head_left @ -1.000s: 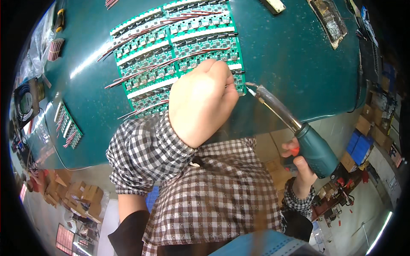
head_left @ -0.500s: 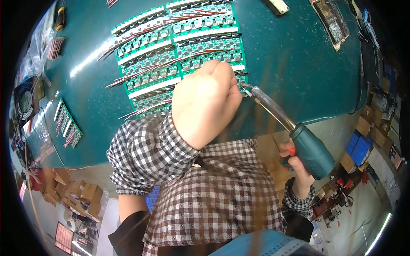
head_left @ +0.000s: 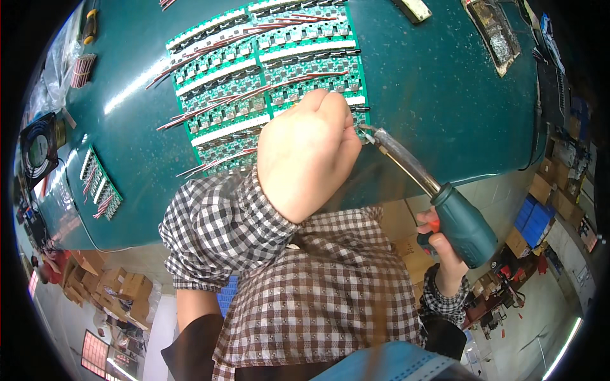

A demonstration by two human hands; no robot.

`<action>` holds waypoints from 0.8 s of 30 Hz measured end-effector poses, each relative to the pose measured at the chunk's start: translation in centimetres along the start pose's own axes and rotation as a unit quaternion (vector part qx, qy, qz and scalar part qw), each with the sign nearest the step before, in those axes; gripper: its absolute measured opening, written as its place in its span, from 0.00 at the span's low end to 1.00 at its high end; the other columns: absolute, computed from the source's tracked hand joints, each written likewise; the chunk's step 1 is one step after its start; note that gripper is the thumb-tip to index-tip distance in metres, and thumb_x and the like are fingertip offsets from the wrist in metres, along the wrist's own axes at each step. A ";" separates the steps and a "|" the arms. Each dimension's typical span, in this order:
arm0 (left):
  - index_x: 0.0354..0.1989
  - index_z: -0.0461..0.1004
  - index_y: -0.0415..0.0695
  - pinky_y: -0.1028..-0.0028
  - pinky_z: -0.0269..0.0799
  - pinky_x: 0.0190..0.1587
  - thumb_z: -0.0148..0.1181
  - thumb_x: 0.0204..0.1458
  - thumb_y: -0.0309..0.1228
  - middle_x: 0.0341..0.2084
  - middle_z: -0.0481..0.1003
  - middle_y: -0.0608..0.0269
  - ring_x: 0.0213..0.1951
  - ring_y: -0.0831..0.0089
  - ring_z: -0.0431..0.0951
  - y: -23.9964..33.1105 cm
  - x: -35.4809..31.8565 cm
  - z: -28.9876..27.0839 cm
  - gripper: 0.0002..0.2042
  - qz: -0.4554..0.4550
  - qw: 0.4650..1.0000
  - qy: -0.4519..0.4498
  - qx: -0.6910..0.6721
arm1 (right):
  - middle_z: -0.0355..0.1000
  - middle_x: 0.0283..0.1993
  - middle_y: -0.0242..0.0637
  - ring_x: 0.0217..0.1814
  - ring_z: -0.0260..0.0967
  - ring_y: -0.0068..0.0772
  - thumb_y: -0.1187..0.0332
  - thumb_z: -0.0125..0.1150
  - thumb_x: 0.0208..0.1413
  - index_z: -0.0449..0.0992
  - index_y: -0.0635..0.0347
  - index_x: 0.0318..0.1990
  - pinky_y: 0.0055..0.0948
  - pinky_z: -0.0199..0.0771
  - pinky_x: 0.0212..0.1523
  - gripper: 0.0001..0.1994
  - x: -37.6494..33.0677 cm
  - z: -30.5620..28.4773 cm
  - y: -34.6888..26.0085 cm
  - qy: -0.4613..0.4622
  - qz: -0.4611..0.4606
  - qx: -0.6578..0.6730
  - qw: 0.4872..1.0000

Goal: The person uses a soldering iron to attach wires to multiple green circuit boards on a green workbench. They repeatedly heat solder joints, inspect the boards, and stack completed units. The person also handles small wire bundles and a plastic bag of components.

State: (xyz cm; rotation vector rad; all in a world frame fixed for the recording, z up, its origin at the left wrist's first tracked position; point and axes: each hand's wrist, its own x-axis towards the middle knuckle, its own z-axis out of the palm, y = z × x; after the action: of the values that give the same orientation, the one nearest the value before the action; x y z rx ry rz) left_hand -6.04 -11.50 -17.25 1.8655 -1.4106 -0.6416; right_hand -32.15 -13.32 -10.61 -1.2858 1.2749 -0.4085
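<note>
Nearest to us, at 6 o'clock, a blue face mask edge and our checked shirt fill the lower frame. At 4 o'clock our right hand is wrapped tight round the teal handle of a soldering iron; its metal barrel runs up toward 11 o'clock and the tip sits just beside our left hand, at the right edge of the board panel. Left hand is a closed fist in the centre, knuckles up, resting over the lower right corner of the green circuit board panel; whether it pinches a wire or solder, we cannot tell, the fingers are hidden under it. The hands are apart, linked only by the iron's reach. The panel lies on the dark green table from centre to 12 o'clock, red and black wire leads trailing off its left side. At 9 o'clock, a smaller board strip; beyond it a small fan. At 1 o'clock, a metal tray near the far edge.
</note>
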 end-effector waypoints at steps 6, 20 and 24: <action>0.24 0.68 0.41 0.71 0.67 0.23 0.60 0.41 0.20 0.21 0.70 0.60 0.20 0.66 0.71 0.0 -0.1 0.1 0.06 -0.002 1.000 -0.001 0.012 | 0.73 0.45 0.48 0.45 0.76 0.39 0.73 0.75 0.40 0.64 0.71 0.51 0.30 0.81 0.42 0.31 0.0 0.0 -0.1 -0.004 0.017 -0.001 1.000; 0.24 0.68 0.41 0.71 0.67 0.22 0.60 0.40 0.20 0.21 0.70 0.60 0.20 0.66 0.71 -0.1 -0.1 0.2 0.06 0.002 1.000 0.009 0.014 | 0.74 0.43 0.47 0.43 0.76 0.37 0.65 0.76 0.40 0.67 0.72 0.47 0.29 0.81 0.40 0.30 -0.4 -0.1 -0.6 0.023 0.048 0.012 0.999; 0.24 0.67 0.41 0.72 0.67 0.22 0.60 0.40 0.20 0.21 0.70 0.60 0.19 0.66 0.71 -0.1 0.0 0.3 0.06 0.004 1.000 0.004 0.016 | 0.74 0.41 0.46 0.43 0.76 0.37 0.65 0.77 0.39 0.67 0.72 0.47 0.29 0.81 0.40 0.30 -0.2 0.3 -0.8 0.027 0.027 0.007 0.999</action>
State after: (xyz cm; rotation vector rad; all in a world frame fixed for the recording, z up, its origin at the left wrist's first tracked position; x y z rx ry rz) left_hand -6.23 -11.56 -17.49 1.8842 -1.4298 -0.6093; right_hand -31.62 -13.25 -9.90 -1.2333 1.3477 -0.4160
